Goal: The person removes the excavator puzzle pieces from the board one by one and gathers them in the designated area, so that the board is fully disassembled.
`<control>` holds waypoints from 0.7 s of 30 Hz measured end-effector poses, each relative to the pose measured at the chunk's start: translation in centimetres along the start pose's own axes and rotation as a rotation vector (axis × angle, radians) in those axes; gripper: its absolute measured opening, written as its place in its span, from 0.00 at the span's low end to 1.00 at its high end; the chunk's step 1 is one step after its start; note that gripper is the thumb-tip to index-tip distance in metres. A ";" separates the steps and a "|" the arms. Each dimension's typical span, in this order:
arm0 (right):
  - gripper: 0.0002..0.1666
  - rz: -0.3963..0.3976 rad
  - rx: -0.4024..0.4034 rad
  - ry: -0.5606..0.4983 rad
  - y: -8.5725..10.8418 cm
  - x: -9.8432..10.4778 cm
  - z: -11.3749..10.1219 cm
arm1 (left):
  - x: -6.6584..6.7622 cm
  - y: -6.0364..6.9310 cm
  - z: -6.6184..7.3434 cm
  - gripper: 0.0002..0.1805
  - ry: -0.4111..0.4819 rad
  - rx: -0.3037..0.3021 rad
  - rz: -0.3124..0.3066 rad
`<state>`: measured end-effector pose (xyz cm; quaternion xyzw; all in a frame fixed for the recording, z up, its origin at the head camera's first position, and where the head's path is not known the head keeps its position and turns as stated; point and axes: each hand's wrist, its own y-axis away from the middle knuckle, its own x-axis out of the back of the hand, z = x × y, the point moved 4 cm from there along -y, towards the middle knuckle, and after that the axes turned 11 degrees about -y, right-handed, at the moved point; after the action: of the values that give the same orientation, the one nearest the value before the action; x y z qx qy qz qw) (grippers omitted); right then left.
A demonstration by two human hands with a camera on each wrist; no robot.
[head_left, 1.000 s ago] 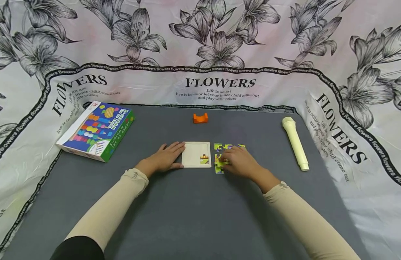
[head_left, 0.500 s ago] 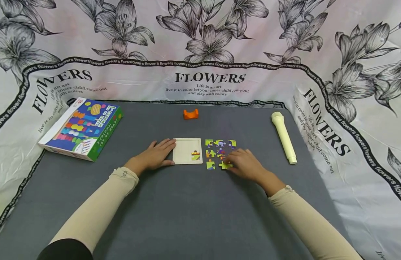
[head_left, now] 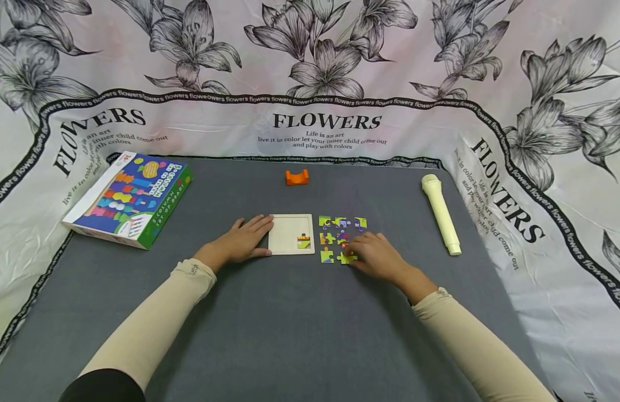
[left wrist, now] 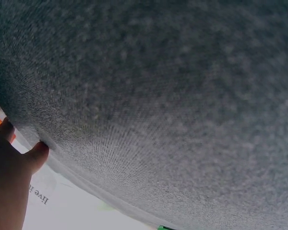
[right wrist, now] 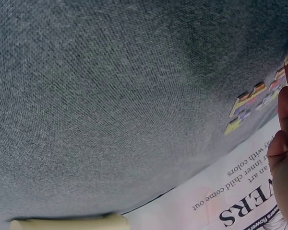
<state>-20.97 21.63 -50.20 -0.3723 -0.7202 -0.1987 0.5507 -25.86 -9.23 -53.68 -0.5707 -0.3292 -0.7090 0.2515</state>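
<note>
My left hand (head_left: pixel 241 240) rests flat, its fingertips and thumb on the left edge of a pale square puzzle board (head_left: pixel 284 231). One picture piece (head_left: pixel 303 242) lies in the board's lower right corner. Right of the board, several loose jigsaw pieces (head_left: pixel 327 239) lie spread in rows. At the bottom row, my right hand (head_left: pixel 377 255) pinches a green puzzle piece (head_left: pixel 346 259) low at the table, partly hidden by the fingers. The right wrist view shows curled fingers (right wrist: pixel 286 108) at a yellow-edged piece. In the left wrist view, only part of the left hand (left wrist: pixel 12 177) shows.
A colourful game box (head_left: pixel 131 198) lies at the left of the grey table (head_left: pixel 289 324). Behind the board stands a small orange holder (head_left: pixel 297 177). A pale yellow tube with a wider end (head_left: pixel 441 215) lies at the right. Flower-printed cloth (head_left: pixel 330 128) borders the table.
My right hand has drawn back from over the upper pieces to the bottom row, where the green piece has shifted slightly left. The left hand stays on the board. The head view has shifted slightly.
</note>
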 end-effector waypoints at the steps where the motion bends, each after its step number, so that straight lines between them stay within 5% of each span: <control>1: 0.11 -0.001 0.002 0.001 0.0 0.0 0.0 | 0.0 0.0 0.0 0.43 0.000 0.000 0.000; 9: 0.11 0.018 0.002 0.006 -0.9 0.5 -0.4 | 0.5 0.1 0.0 0.44 -0.002 0.005 -0.011; 21: 0.11 -0.015 0.032 -0.045 -6.8 -0.9 -3.3 | 0.2 0.0 0.0 0.44 -0.023 0.011 -0.033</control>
<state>-23.85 14.67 -49.18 -0.3626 -0.7383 -0.1826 0.5386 -25.95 -9.24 -53.51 -0.5720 -0.3454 -0.7045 0.2389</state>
